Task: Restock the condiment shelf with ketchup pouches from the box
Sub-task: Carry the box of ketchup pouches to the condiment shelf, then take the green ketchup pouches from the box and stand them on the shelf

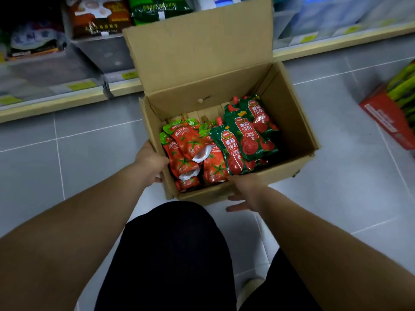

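An open cardboard box point(294, 122) stands on the tiled floor in front of me, its far flap upright. Inside lie several ketchup pouches: red ones point(190, 151) with tomato pictures on the left, dark green ones point(244, 135) on the right. My left hand point(150, 162) grips the box's near-left wall, thumb over the rim. My right hand point(244, 191) holds the near wall of the box, thumb at the rim and fingers spread under the bottom edge. The low shelf point(67, 102) runs behind the box.
Clear bins point(107, 52) with bagged goods sit on the shelf at the back left, more bins at the back right. A red carton point(390, 117) with green packs stands on the floor at the right. My dark-clothed knees point(175, 254) are just before the box.
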`<state>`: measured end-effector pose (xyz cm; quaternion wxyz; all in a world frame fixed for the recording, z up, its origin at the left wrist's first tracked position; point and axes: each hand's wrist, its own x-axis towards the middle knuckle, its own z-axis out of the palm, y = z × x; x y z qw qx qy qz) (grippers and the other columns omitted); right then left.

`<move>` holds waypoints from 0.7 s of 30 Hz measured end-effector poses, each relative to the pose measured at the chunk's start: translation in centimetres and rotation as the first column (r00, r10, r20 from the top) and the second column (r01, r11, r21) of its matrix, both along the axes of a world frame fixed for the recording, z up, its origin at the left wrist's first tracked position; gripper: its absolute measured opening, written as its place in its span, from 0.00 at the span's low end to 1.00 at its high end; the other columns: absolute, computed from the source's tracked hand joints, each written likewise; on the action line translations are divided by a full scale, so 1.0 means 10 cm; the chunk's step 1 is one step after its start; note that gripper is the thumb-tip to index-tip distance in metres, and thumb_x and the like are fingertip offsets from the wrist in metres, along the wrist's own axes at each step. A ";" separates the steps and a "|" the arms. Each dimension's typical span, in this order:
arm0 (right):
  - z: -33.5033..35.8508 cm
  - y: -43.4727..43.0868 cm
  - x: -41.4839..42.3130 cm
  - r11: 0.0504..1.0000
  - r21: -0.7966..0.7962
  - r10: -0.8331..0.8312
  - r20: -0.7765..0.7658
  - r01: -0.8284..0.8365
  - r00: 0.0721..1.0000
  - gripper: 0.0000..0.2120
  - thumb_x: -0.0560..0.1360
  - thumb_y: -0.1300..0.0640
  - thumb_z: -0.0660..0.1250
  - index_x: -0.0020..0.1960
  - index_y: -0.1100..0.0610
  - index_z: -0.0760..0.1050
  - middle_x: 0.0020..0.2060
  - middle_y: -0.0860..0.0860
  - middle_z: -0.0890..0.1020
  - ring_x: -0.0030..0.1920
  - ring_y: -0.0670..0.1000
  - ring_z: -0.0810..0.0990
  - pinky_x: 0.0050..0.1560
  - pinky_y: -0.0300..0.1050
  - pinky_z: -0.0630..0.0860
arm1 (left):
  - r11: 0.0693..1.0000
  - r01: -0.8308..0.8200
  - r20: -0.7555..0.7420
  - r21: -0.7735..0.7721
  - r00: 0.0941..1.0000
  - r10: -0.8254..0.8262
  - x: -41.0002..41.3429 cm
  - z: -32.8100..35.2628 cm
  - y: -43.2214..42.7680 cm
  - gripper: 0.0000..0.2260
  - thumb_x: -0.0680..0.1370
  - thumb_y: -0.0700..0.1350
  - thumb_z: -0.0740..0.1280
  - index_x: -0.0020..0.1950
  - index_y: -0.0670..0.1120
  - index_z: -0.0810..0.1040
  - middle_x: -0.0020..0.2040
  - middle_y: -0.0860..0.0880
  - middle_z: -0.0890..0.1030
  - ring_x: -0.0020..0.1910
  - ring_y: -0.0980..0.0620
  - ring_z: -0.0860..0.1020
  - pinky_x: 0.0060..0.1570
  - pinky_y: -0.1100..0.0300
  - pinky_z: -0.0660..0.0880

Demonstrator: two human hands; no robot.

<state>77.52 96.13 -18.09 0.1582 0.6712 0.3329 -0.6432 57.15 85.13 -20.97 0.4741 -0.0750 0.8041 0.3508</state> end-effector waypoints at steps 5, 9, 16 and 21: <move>0.45 0.37 0.01 0.945 -0.098 0.321 0.086 -0.312 0.943 0.21 0.77 0.52 0.64 0.63 0.65 0.67 0.53 0.65 0.79 0.53 0.64 0.79 0.43 0.56 0.79 | 0.989 0.066 -0.367 -0.133 0.924 -0.111 -0.19 0.29 0.18 0.18 0.70 0.43 0.68 0.60 0.45 0.71 0.55 0.42 0.79 0.46 0.41 0.78 0.42 0.55 0.76; 0.67 0.61 0.02 0.928 0.220 0.286 0.099 -0.302 0.953 0.12 0.76 0.54 0.65 0.55 0.60 0.72 0.41 0.56 0.80 0.40 0.55 0.81 0.39 0.51 0.80 | 0.973 0.226 -0.399 -0.055 0.888 -0.229 -0.17 0.60 0.49 0.21 0.72 0.43 0.68 0.64 0.46 0.71 0.58 0.43 0.79 0.51 0.44 0.79 0.46 0.59 0.72; 0.65 1.15 0.10 0.687 0.537 0.413 0.266 -0.490 0.871 0.06 0.74 0.55 0.66 0.39 0.54 0.72 0.32 0.46 0.74 0.33 0.45 0.73 0.30 0.38 0.67 | 0.917 0.400 -0.267 0.015 0.885 -0.382 0.42 0.66 1.17 0.18 0.73 0.43 0.66 0.63 0.47 0.73 0.51 0.41 0.81 0.50 0.41 0.80 0.42 0.55 0.76; 0.27 1.62 0.04 0.513 0.568 0.542 0.367 -0.644 0.756 0.14 0.76 0.56 0.62 0.60 0.59 0.74 0.52 0.55 0.80 0.49 0.54 0.77 0.46 0.44 0.71 | 0.960 0.253 0.019 0.120 0.966 -0.257 0.86 0.22 1.58 0.05 0.77 0.41 0.63 0.52 0.46 0.71 0.43 0.46 0.77 0.42 0.46 0.78 0.44 0.54 0.77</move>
